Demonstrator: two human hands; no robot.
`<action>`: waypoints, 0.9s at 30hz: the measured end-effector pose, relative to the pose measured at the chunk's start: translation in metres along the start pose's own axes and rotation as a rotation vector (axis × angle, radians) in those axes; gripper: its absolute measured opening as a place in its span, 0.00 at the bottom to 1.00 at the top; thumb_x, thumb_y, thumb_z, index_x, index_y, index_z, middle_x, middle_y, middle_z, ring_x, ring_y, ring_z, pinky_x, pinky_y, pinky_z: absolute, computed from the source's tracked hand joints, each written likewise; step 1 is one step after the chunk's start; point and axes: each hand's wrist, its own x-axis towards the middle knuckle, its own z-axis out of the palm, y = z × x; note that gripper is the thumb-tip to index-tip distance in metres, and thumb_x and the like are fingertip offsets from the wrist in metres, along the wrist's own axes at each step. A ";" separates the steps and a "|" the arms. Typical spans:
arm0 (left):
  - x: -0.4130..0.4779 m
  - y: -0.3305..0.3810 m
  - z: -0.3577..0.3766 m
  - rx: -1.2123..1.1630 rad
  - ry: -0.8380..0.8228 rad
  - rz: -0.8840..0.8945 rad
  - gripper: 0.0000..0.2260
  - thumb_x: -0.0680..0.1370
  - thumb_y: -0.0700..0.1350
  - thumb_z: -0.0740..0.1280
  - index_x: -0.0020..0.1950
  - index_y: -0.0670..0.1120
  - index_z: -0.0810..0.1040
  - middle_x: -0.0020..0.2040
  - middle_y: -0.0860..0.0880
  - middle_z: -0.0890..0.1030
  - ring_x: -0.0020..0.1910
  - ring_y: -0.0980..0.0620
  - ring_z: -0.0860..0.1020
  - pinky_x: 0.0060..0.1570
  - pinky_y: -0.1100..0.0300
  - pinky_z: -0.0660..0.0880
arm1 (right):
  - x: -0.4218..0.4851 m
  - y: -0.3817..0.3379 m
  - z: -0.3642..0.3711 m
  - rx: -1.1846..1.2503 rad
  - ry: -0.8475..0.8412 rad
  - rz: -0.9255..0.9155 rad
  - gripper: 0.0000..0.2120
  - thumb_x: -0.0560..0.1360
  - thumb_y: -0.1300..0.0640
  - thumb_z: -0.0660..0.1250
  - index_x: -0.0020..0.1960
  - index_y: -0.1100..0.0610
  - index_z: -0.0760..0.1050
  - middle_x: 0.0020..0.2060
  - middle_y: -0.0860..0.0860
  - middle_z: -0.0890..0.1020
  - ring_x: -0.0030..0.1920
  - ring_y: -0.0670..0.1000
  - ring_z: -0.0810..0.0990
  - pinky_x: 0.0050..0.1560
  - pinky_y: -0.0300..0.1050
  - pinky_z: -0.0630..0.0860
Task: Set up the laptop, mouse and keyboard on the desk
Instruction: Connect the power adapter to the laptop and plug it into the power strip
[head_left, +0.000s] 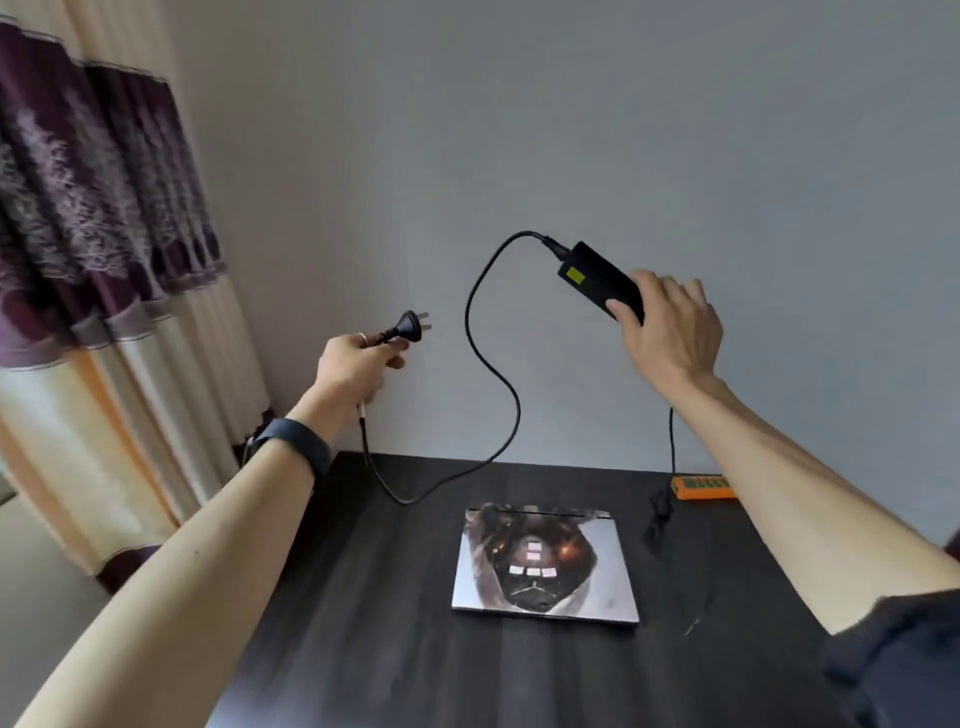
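A closed silver laptop (543, 564) with a dark picture on its lid lies flat on the dark wooden desk (363, 623). My left hand (353, 366) is raised above the desk's back left corner and grips the black wall plug (410, 327) by its neck, prongs pointing right. My right hand (670, 327) is held high to the right, closed on the black power brick (597, 278) with a yellow label. A black cable (491, 364) loops from the brick down to the desk and up to the plug. No mouse or keyboard is in view.
An orange power strip (704, 487) lies at the desk's back right edge against the grey wall. A thinner black cord (662, 519) hangs from my right hand and bunches on the desk right of the laptop. Purple and cream curtains (93, 260) hang at left.
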 end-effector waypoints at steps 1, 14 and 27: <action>0.008 0.004 0.015 -0.023 0.011 -0.005 0.08 0.78 0.46 0.69 0.53 0.45 0.83 0.38 0.52 0.82 0.24 0.53 0.66 0.20 0.66 0.63 | 0.009 0.014 0.003 -0.012 0.013 -0.011 0.17 0.80 0.46 0.65 0.62 0.56 0.76 0.50 0.56 0.84 0.52 0.63 0.75 0.42 0.52 0.71; 0.048 -0.027 0.157 -0.015 -0.062 -0.230 0.11 0.82 0.48 0.60 0.57 0.45 0.79 0.45 0.49 0.85 0.24 0.53 0.65 0.19 0.65 0.63 | -0.051 0.127 0.123 0.121 -0.183 -0.050 0.16 0.79 0.44 0.66 0.61 0.52 0.77 0.45 0.50 0.85 0.47 0.58 0.77 0.33 0.47 0.74; 0.044 -0.162 0.264 -0.215 -0.339 -0.740 0.18 0.75 0.51 0.74 0.51 0.37 0.77 0.47 0.36 0.80 0.19 0.54 0.67 0.22 0.63 0.65 | -0.216 0.099 0.206 0.070 -0.359 -0.115 0.11 0.76 0.47 0.68 0.55 0.50 0.82 0.45 0.46 0.83 0.45 0.55 0.78 0.28 0.48 0.79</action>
